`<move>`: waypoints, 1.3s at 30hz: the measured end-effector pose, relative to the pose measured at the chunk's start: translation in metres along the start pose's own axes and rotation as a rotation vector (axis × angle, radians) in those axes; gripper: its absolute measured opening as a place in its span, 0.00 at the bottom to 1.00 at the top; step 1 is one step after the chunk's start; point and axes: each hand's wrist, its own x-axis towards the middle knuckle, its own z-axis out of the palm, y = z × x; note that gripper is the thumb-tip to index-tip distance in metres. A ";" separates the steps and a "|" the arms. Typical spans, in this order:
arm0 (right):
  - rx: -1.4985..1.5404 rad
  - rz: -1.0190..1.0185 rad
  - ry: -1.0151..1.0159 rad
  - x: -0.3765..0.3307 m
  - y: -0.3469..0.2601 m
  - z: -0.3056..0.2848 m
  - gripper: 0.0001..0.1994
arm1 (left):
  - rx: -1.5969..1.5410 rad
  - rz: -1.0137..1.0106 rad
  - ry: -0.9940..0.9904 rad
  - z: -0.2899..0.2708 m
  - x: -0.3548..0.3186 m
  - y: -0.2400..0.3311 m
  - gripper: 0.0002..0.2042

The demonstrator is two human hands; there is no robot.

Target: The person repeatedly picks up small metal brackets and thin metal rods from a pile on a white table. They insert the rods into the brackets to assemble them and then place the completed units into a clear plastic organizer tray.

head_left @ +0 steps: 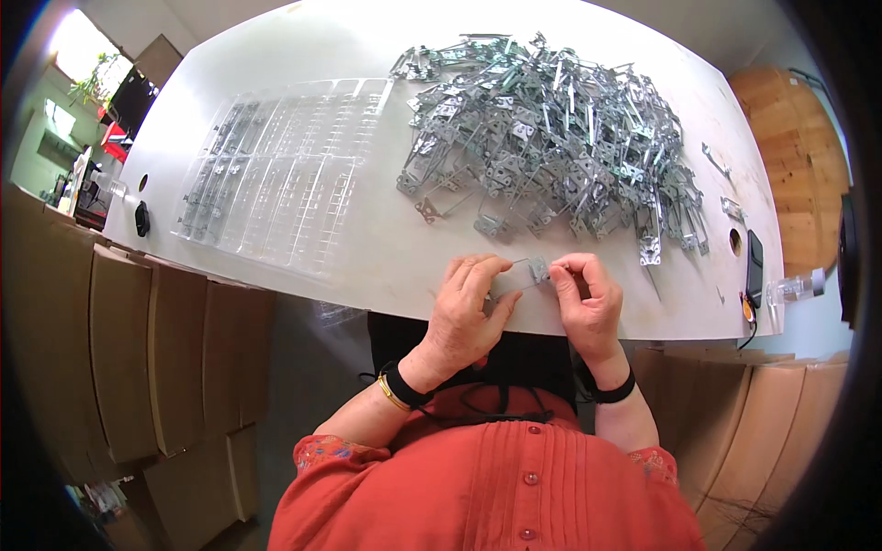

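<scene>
Near the table's front edge, my left hand (464, 310) is closed around a small metal bracket with thin wire arms (538, 269). The bracket's flat plate sticks out to the right of those fingers. My right hand (589, 301) pinches at the right end of the same bracket, thumb against forefinger. Just beyond my hands lies a large heap of similar silvery metal brackets (551, 138). To the left rests a clear plastic tray (317, 197) with many small compartments. Its left rows hold metal brackets (204, 188); the other rows show no parts.
The white table (354, 292) has round holes near both sides. A black device (754, 266) and a clear plastic cup (796, 286) are at the right edge. Several loose brackets (732, 208) lie right of the heap. Cardboard boxes (119, 349) stand at the left, with more at the right.
</scene>
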 end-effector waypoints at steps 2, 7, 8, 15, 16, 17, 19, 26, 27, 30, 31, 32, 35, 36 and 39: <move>0.040 0.068 0.047 -0.002 -0.006 -0.003 0.04 | 0.001 -0.001 0.004 -0.001 0.000 0.001 0.23; 0.205 0.052 0.050 -0.002 0.007 -0.001 0.04 | -0.009 -0.011 -0.068 -0.005 0.003 0.006 0.24; 0.226 0.040 0.043 -0.002 0.007 0.000 0.04 | -0.010 -0.020 -0.091 -0.006 0.004 0.007 0.24; 0.071 -0.085 -0.086 0.002 0.001 0.000 0.03 | 0.067 -0.003 -0.068 -0.013 0.008 0.014 0.24; 0.064 -0.089 -0.080 0.002 0.000 -0.001 0.04 | 0.074 -0.011 -0.057 -0.016 0.007 0.014 0.24; 0.056 -0.093 -0.075 0.002 -0.001 -0.001 0.04 | 0.081 -0.020 -0.046 -0.019 0.006 0.015 0.24; 0.041 -0.106 -0.069 0.002 -0.003 -0.001 0.04 | 0.104 -0.059 -0.013 -0.024 0.004 0.015 0.22; -0.014 -0.214 -0.076 0.005 -0.002 -0.002 0.06 | 0.192 -0.198 0.053 -0.025 -0.008 0.014 0.15; -0.022 -0.230 -0.079 0.005 -0.002 -0.002 0.07 | 0.182 -0.232 0.036 -0.023 -0.008 0.015 0.15; 0.005 -0.251 -0.114 0.005 -0.005 -0.004 0.07 | 0.235 -0.201 0.044 -0.017 -0.004 0.016 0.15; 0.011 -0.265 -0.128 0.005 -0.005 -0.005 0.07 | 0.241 -0.199 0.047 -0.015 -0.002 0.016 0.15; 0.015 -0.279 -0.142 0.006 -0.005 -0.006 0.07 | 0.246 -0.197 0.049 -0.012 0.000 0.015 0.15; 0.044 -0.290 -0.195 0.005 -0.005 -0.007 0.07 | 0.235 -0.227 0.053 -0.008 0.001 0.013 0.15; 0.059 -0.295 -0.215 0.005 -0.005 -0.006 0.07 | 0.231 -0.240 0.060 -0.009 0.003 0.012 0.15; 0.046 -0.280 -0.226 0.006 -0.008 -0.008 0.07 | 0.211 -0.240 0.078 -0.006 0.002 0.008 0.14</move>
